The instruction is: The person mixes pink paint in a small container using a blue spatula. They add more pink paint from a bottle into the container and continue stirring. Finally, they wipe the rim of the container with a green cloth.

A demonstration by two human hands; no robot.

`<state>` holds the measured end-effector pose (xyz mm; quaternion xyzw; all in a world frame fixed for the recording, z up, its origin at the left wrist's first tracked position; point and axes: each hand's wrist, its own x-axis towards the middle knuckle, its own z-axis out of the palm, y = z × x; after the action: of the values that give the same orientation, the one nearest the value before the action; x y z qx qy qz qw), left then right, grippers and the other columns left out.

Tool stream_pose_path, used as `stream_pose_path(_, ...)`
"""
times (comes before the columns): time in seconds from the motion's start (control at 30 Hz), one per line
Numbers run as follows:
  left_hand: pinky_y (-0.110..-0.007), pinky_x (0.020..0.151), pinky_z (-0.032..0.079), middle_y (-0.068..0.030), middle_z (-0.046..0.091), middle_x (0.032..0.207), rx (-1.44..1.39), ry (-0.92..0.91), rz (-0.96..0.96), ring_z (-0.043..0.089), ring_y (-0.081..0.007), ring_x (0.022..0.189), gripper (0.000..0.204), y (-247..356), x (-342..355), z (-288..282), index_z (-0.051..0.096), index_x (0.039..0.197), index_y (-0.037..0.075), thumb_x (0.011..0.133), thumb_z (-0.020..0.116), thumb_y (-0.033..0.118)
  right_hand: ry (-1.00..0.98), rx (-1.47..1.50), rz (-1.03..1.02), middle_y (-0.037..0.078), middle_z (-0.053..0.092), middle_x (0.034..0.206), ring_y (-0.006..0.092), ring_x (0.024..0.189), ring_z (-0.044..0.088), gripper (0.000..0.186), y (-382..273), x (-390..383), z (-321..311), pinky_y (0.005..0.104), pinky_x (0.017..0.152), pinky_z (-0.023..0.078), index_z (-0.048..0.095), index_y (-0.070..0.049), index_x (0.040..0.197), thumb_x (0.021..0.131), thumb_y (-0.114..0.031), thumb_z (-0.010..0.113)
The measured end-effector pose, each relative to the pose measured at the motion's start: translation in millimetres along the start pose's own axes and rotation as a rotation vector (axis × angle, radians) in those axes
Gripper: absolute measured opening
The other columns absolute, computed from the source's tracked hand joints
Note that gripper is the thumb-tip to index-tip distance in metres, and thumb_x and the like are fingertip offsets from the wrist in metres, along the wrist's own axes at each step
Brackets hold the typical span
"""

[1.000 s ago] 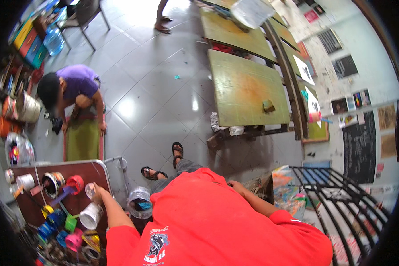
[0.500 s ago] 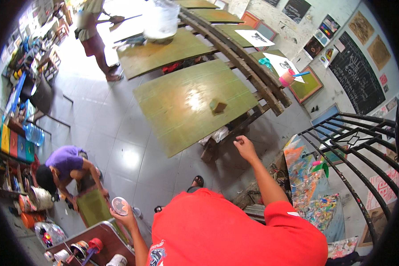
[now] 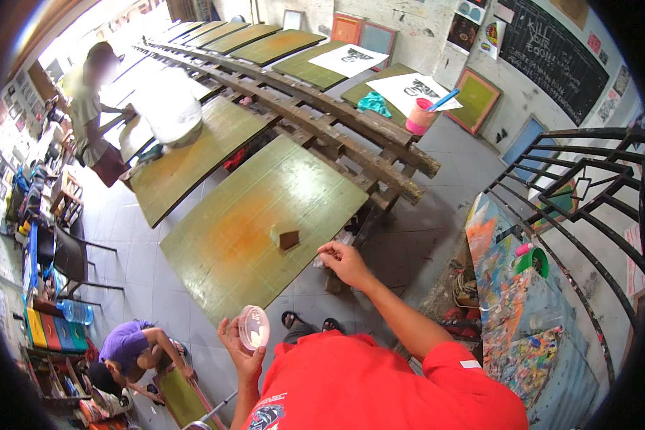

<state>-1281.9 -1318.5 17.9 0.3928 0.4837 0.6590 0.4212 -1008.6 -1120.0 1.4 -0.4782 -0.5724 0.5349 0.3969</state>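
In my left hand (image 3: 242, 352) is a small clear plastic tub (image 3: 254, 327) with pale contents, tilted toward me. My right hand (image 3: 347, 265) is at the near right edge of a green board (image 3: 229, 193); its fingers are half bent and slightly apart, and nothing shows in them. On that board, just left of the right hand, sits a small brown-and-yellow block (image 3: 288, 239) that looks like a sponge. The board has a wet sheen and an orange smear at its middle.
More green boards (image 3: 265, 122) line a long wooden rack (image 3: 337, 132). A pink pot (image 3: 418, 118) and printed sheets (image 3: 408, 89) lie at the far right. One person in purple (image 3: 132, 344) crouches at lower left; another (image 3: 93, 107) stands beyond. Black railing (image 3: 552, 179) curves at right.
My view has turned, and I am closer to the board. My left hand has brought the tub up beside its near corner. My right hand has come to the board's edge near the block.
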Motion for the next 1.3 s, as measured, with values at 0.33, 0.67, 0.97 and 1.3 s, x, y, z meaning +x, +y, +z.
stream_pose_path(0.33,-0.044,0.114,0.036,-0.0154,0.044,0.14,0.004,-0.281,0.018,0.044,-0.0302,0.136,0.114,-34.2,141.9,121.8,0.018,0.15,0.01,0.067,0.093,0.034,0.404,-0.309,-0.223,0.006,0.071,0.094,0.0127,0.088,0.066,0.024,-84.8,157.4,-210.2,0.0295,0.081,0.052,0.068,-0.002,0.109,0.094,-0.02,0.07)
stream_pose_path(0.67,-0.047,0.116,0.034,-0.0151,0.039,0.144,0.204,-0.193,0.068,0.041,-0.0318,0.138,0.119,-40.7,190.6,185.9,0.012,0.154,0.01,0.069,0.092,0.034,0.399,-1.032,-0.09,0.022,0.067,0.118,0.0336,0.106,0.067,0.048,-51.5,400.6,-341.7,0.0427,0.091,0.054,0.061,-0.008,0.128,0.087,-0.029,0.074)
stream_pose_path(0.97,-0.044,0.116,0.035,-0.014,0.038,0.143,0.425,0.296,0.019,0.043,-0.0303,0.137,0.121,-52.3,123.6,293.8,0.015,0.153,0.005,0.066,0.094,0.034,0.285,-1.257,0.108,0.025,0.057,0.138,0.0374,0.115,0.066,0.053,12.6,531.5,-362.7,0.0461,0.092,0.056,0.057,-0.013,0.138,0.09,-0.032,0.071)
stream_pose_path(1.3,-0.042,0.114,0.039,-0.0152,0.042,0.14,0.476,0.182,0.02,0.047,-0.0287,0.133,0.116,-55.3,132.5,379.9,0.019,0.151,0.004,0.063,0.094,0.017,0.237,-0.928,-0.366,0.027,0.068,0.095,0.0471,0.09,0.066,0.015,-28.8,522.6,-385.1,0.0556,0.08,0.053,0.065,-0.001,0.095,0.088,-0.009,0.054)
